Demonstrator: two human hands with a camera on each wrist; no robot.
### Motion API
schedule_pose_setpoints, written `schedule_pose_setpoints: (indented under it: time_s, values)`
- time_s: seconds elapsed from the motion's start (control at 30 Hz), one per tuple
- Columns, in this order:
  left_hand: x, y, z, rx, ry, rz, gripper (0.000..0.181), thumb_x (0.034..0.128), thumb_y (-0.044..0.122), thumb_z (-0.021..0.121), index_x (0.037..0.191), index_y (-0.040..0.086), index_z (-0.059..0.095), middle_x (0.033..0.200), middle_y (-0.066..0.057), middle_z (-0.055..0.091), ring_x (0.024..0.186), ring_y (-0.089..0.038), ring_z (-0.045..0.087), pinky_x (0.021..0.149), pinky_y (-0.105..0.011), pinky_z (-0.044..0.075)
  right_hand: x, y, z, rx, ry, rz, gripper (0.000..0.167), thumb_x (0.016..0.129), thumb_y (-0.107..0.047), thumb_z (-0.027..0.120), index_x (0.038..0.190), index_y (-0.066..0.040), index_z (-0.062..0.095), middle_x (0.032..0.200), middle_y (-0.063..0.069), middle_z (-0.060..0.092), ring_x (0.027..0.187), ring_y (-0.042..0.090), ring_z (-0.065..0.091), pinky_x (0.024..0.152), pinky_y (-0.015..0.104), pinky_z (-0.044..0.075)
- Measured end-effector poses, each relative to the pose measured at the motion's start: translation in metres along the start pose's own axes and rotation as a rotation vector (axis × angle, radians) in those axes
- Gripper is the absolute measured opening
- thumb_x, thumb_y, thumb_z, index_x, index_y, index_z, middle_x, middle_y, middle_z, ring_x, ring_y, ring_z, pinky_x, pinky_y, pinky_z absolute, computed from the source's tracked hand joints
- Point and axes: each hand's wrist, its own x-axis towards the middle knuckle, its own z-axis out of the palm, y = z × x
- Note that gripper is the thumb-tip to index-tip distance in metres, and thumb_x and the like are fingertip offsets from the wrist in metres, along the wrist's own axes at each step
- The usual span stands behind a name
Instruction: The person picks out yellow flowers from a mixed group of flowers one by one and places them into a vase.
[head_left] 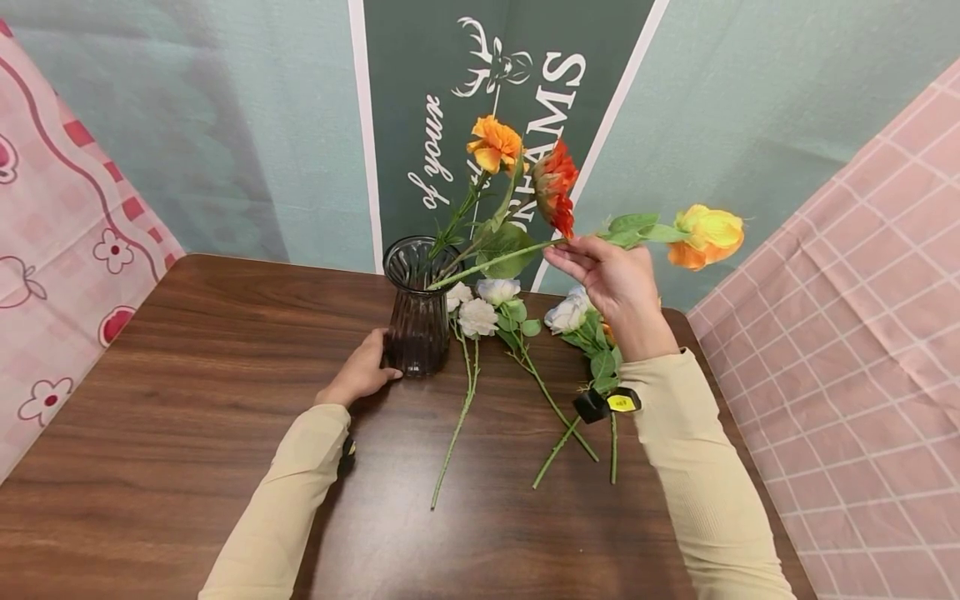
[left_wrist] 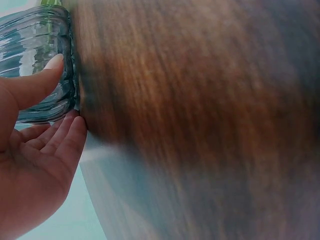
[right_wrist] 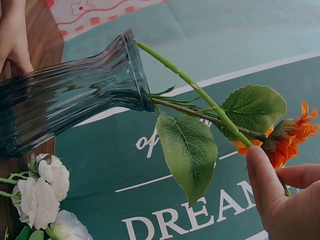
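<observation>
A dark ribbed glass vase [head_left: 417,329] stands upright near the table's back edge. My left hand [head_left: 362,368] holds its lower part, thumb [left_wrist: 42,82] on one side and fingers around the other. An orange flower [head_left: 496,144] and a red-orange flower [head_left: 557,190] lean out of the vase toward the right. My right hand [head_left: 617,279] pinches the green stem [right_wrist: 190,82] of a yellow-orange rose [head_left: 708,236], its bloom pointing right. That stem slants down to the left, and its cut end is at the vase's rim [right_wrist: 139,70]; whether it touches the glass I cannot tell.
White flowers [head_left: 478,317] with long stems lie on the brown wooden table [head_left: 225,400], right of the vase. Further right, under my right forearm, lie a whitish bloom [head_left: 568,311] and more stems, partly hidden. Cloth backdrops [head_left: 247,125] rise behind and at both sides.
</observation>
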Motion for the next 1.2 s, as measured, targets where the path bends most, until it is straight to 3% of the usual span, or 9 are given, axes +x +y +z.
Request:
schedule_pose_setpoints:
  time_s: [0.13,0.23,0.33,0.4,0.6,0.8,1.0,1.2]
  values:
    - [0.000,0.000,-0.001,0.002,0.001,0.004,0.069,0.0852,0.008,0.064,0.137,-0.008,0.021,0.140,-0.029,0.027,0.125,-0.042,0.031,0.100,-0.052,0.029,0.002,0.002,0.003,-0.006,0.012,-0.011,0.014,0.087,0.016,0.043,0.078,0.018,0.054,0.073,0.030,0.060,0.073,0.039,0.065,0.074,0.044,0.051]
    - [0.000,0.000,-0.001,0.004,0.004,0.006,0.070,0.0848,0.008,0.064,0.137,-0.009,0.022,0.139,-0.030,0.027,0.125,-0.042,0.031,0.100,-0.052,0.029,0.003,0.005,0.006,-0.050,0.021,-0.007,0.009,0.088,0.014,0.044,0.091,0.018,0.051,0.074,0.028,0.060,0.072,0.037,0.066,0.074,0.043,0.051]
    - [0.000,0.000,-0.001,0.006,0.005,0.006,0.069,0.0847,0.008,0.064,0.137,-0.009,0.022,0.139,-0.030,0.027,0.125,-0.042,0.032,0.100,-0.052,0.029,0.004,0.009,0.008,-0.104,0.026,0.002,0.021,0.090,0.012,0.043,0.110,0.018,0.041,0.076,0.025,0.059,0.073,0.035,0.066,0.075,0.041,0.051]
    - [0.000,0.000,-0.001,0.007,0.003,0.003,0.069,0.0847,0.008,0.064,0.137,-0.009,0.022,0.139,-0.030,0.027,0.125,-0.042,0.032,0.100,-0.051,0.029,0.004,0.012,0.009,-0.131,0.026,0.005,0.025,0.090,0.011,0.042,0.114,0.016,0.037,0.076,0.023,0.058,0.073,0.033,0.066,0.077,0.041,0.051]
    - [0.001,0.001,-0.001,0.009,0.004,0.012,0.069,0.0842,0.007,0.065,0.136,-0.010,0.023,0.138,-0.031,0.028,0.125,-0.042,0.032,0.100,-0.051,0.029,0.002,0.018,0.013,-0.158,0.015,0.008,0.010,0.090,0.013,0.040,0.099,0.014,0.040,0.073,0.020,0.053,0.073,0.032,0.066,0.079,0.041,0.050]
    - [0.001,0.000,-0.001,0.001,0.009,0.006,0.069,0.0839,0.008,0.065,0.136,-0.009,0.023,0.138,-0.030,0.029,0.125,-0.041,0.032,0.100,-0.050,0.029,0.001,0.021,0.018,-0.198,-0.004,0.020,0.020,0.090,0.013,0.040,0.108,0.012,0.031,0.073,0.020,0.056,0.075,0.032,0.066,0.080,0.041,0.050]
    - [0.001,0.000,0.000,-0.001,0.010,0.002,0.070,0.0840,0.008,0.065,0.136,-0.009,0.023,0.138,-0.030,0.029,0.125,-0.042,0.032,0.100,-0.051,0.029,0.004,0.024,0.020,-0.234,-0.017,0.019,0.006,0.090,0.013,0.041,0.093,0.016,0.044,0.076,0.023,0.061,0.075,0.032,0.066,0.080,0.040,0.050]
    - [0.001,-0.001,0.000,0.001,0.006,-0.001,0.070,0.0842,0.008,0.065,0.137,-0.009,0.022,0.139,-0.030,0.027,0.125,-0.042,0.032,0.100,-0.051,0.029,0.005,0.028,0.022,-0.248,-0.021,0.034,0.009,0.090,0.013,0.043,0.096,0.016,0.048,0.077,0.023,0.063,0.071,0.031,0.067,0.079,0.041,0.050]
